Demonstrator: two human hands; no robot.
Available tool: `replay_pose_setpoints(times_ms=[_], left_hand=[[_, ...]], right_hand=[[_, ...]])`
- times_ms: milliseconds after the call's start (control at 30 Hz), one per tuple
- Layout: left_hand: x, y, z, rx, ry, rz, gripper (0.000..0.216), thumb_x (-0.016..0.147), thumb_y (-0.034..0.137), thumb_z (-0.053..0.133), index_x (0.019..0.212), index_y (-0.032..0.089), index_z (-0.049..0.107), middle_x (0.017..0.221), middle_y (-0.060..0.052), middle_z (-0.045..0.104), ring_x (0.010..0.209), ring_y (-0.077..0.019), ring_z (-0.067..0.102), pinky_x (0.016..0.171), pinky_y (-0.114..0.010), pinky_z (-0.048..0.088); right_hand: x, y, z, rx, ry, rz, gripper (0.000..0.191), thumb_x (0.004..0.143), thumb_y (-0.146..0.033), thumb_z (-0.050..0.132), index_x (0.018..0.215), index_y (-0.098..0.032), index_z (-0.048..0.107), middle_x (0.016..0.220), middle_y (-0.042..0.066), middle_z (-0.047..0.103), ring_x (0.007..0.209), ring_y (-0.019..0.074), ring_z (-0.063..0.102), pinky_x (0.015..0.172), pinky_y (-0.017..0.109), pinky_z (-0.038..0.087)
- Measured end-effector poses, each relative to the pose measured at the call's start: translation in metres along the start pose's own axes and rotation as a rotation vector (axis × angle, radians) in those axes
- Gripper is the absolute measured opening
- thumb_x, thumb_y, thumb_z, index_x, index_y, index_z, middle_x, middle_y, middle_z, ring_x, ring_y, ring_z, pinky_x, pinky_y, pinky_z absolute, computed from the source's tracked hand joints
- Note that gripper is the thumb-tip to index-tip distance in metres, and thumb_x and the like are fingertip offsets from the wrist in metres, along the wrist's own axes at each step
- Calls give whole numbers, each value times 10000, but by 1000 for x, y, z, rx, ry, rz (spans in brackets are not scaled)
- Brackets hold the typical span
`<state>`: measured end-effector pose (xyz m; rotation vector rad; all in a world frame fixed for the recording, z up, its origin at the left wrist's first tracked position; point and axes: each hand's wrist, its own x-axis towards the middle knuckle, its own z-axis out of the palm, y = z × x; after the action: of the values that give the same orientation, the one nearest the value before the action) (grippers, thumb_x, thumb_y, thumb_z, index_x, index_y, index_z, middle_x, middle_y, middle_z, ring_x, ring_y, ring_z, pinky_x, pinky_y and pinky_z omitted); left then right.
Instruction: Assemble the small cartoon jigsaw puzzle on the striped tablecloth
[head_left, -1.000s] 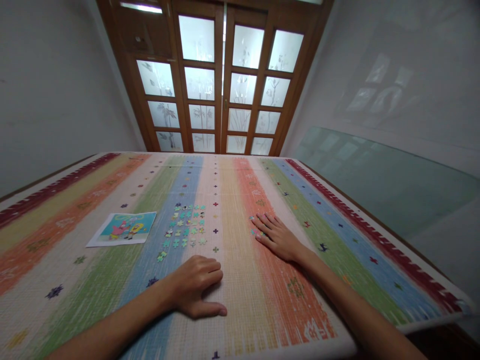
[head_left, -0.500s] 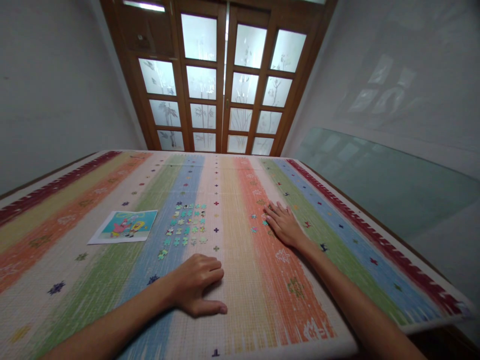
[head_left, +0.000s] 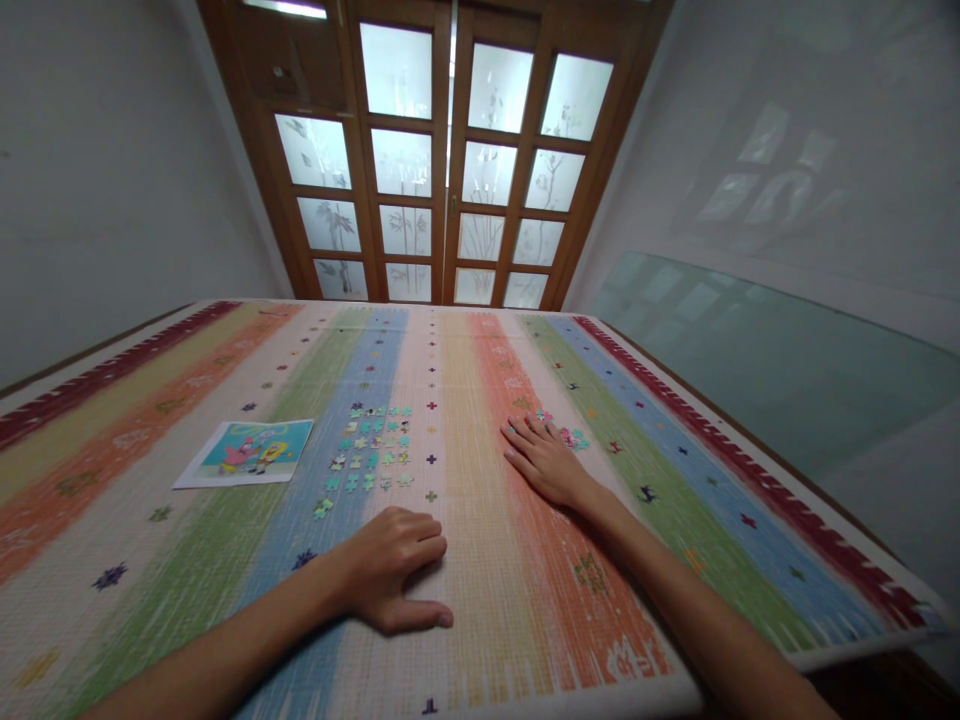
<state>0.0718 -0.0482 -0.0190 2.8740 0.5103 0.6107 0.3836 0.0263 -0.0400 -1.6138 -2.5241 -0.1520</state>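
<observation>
My right hand [head_left: 546, 460] lies palm down with fingers stretched out on the orange stripe of the cloth. Loose jigsaw pieces [head_left: 574, 438] show just beyond and to the right of its fingers; whatever lies under the palm is hidden. On the near side, my left hand [head_left: 397, 570] rests on the cloth, thumb apart from the curled fingers, and nothing shows in it. Farther off from it, jigsaw pieces [head_left: 369, 440] are spread in rows over the blue stripe, with one piece [head_left: 323, 509] a little nearer to me.
A printed cartoon picture [head_left: 251, 450] lies flat to the left of the rows. The striped tablecloth [head_left: 480, 580] covers the table. Beyond the far edge stand wooden doors [head_left: 450, 150] with frosted panes. A glass panel [head_left: 750, 350] leans along the right wall.
My right hand has slid left and slightly nearer over the orange stripe. Jigsaw pieces formerly hidden under it now show on its right. My left hand has stayed in place.
</observation>
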Motion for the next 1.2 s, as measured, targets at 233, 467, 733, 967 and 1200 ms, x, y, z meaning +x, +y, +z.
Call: replay_pose_setpoints(times_ms=[233, 467, 733, 967, 1200], left_hand=[[0, -1, 0, 0, 5, 7, 583, 987, 715, 319, 703, 220, 436, 660, -17, 537, 574, -168, 463, 507, -340, 308], [1, 7, -4, -26, -6, -38, 401, 959, 562, 461, 765, 213, 492, 741, -42, 579, 654, -190, 507, 590, -348, 440], [4, 38, -2, -31, -151, -198, 653, 1027, 482, 491, 1572, 174, 305, 1609, -169, 381, 1490, -355, 335, 1193, -551, 337], [2, 35, 5, -84, -253, -159, 829, 937, 747, 496, 1610, 311, 281, 1678, -130, 217, 1539, -418, 193, 1223, -672, 163], [1, 34, 6, -79, -252, -156, 827, 931, 753, 501, 1603, 313, 306, 1670, -135, 237, 1529, -429, 218, 1206, -687, 196]], right_hand=[[-4, 27, 1, 18, 22, 155, 540, 1066, -424, 295, 1503, -202, 522, 1609, 104, 420, 1520, 349, 301, 1210, 585, 271], [-6, 30, 2, 41, -24, 200, 584, 1040, -561, 347, 1538, -281, 471, 1649, 97, 346, 1527, 383, 269, 1194, 608, 275], [-3, 30, 2, 1, -46, 227, 614, 1021, -618, 378, 1555, -321, 435, 1650, 90, 345, 1506, 386, 320, 1201, 606, 251], [-3, 29, 4, -44, -5, 198, 604, 1013, -623, 407, 1545, -340, 447, 1637, 106, 369, 1487, 402, 350, 1164, 632, 295], [-2, 32, 7, -42, -4, 211, 562, 1046, -580, 332, 1543, -346, 448, 1644, 88, 363, 1479, 381, 369, 1160, 621, 303]])
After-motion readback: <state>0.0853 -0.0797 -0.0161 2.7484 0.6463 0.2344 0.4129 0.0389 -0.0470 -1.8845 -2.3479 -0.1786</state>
